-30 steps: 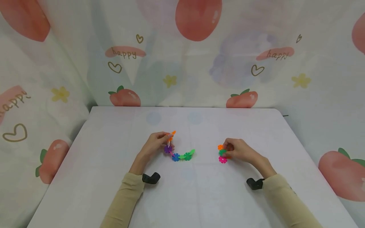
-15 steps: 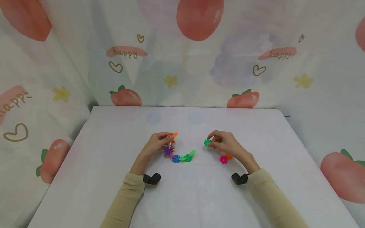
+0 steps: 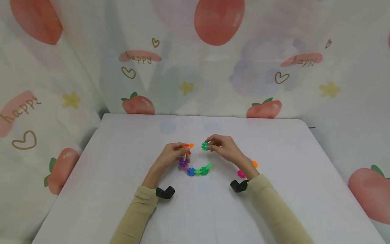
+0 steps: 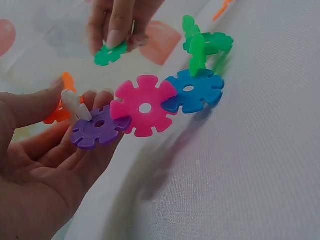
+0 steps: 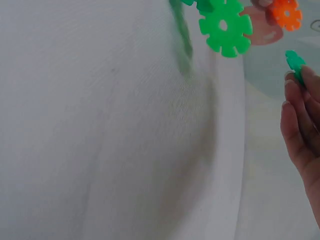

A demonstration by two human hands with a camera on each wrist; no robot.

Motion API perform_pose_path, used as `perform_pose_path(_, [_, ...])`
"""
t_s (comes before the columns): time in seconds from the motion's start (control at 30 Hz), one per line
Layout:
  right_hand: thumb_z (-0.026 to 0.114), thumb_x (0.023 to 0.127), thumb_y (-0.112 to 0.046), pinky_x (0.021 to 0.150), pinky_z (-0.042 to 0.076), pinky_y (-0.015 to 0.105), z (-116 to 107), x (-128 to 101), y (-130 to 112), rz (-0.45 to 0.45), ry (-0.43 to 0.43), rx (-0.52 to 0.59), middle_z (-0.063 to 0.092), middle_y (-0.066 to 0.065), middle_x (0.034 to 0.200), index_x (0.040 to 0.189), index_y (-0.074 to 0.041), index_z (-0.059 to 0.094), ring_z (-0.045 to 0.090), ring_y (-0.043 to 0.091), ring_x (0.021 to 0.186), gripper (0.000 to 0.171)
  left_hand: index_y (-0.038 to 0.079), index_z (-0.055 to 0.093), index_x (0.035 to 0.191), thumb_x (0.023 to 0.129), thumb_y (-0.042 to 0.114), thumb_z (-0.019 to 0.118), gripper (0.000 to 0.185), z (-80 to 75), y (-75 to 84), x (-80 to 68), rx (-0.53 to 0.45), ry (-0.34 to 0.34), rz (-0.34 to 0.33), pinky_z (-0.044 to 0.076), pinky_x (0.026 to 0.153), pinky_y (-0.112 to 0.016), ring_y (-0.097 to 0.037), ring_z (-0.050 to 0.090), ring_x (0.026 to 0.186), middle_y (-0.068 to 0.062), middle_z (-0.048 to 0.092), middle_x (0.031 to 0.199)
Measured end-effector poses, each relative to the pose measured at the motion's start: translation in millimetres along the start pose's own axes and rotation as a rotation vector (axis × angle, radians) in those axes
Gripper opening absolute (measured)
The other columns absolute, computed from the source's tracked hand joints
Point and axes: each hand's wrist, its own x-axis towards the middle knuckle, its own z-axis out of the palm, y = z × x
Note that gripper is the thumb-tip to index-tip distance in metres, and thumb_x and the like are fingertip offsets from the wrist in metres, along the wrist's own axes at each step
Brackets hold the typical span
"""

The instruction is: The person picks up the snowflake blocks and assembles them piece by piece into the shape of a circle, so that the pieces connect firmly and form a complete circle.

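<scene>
The right hand [image 3: 225,148] pinches a green disc [image 3: 204,146], apart from the chain [image 3: 191,171]. The left hand [image 3: 170,154] holds the chain near its orange end; the rest, white, purple, pink, blue and green, curves over the worktop [image 3: 201,213]. Beside the right wrist [image 3: 248,169] lie a pink disc [image 3: 241,174] and an orange disc [image 3: 255,164].

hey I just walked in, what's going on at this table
A person is handling colorful notched discs. Their left hand holds a curved multicolored chain at its orange end. The right hand pinches a single green disc between fingers and thumb, close to that end but apart from the chain. A pink disc and an orange disc lie on the white tabletop.
</scene>
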Motion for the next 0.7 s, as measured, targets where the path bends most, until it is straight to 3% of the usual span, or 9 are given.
perform_pose_path(0.3, [0.074, 0.095, -0.01, 0.083, 0.063, 0.039, 13.2, 17.2, -9.8, -0.06, 0.022, 0.045, 0.077, 0.006, 0.093, 0.114, -0.008, 0.074, 0.074, 0.019, 0.085, 0.018, 0.002, 0.068, 0.129, 0.102, 0.026, 0.065, 0.036, 1.8, 2.3, -1.1, 0.028, 0.014, -0.013, 0.059, 0.092, -0.035, -0.019, 0.074, 0.085, -0.017, 0.075, 0.106])
perform_pose_path(0.5, [0.074, 0.096, -0.011, 0.082, 0.062, 0.036, 15.8, 20.1, -11.5, -0.059, -0.001, 0.057, 0.077, 0.004, 0.093, 0.113, -0.01, 0.075, 0.073, 0.02, 0.085, 0.017, 0.002, 0.068, 0.129, 0.102, 0.027, 0.066, 0.037, 1.7, 3.0, -1.6, 0.029, 0.017, -0.027, 0.058, 0.098, -0.039, -0.019, 0.074, 0.085, -0.017, 0.076, 0.104])
perform_pose_path(0.7, [0.07, 0.098, -0.009, 0.083, 0.062, 0.033, 13.4, 21.2, -11.1, -0.049, -0.035, 0.036, 0.078, 0.003, 0.103, 0.114, -0.011, 0.077, 0.073, 0.017, 0.087, 0.018, 0.002, 0.069, 0.128, 0.102, 0.026, 0.065, 0.035, 1.6, 2.8, -3.0, 0.052, 0.021, -0.013, 0.056, 0.103, -0.042, -0.018, 0.073, 0.086, -0.016, 0.076, 0.103])
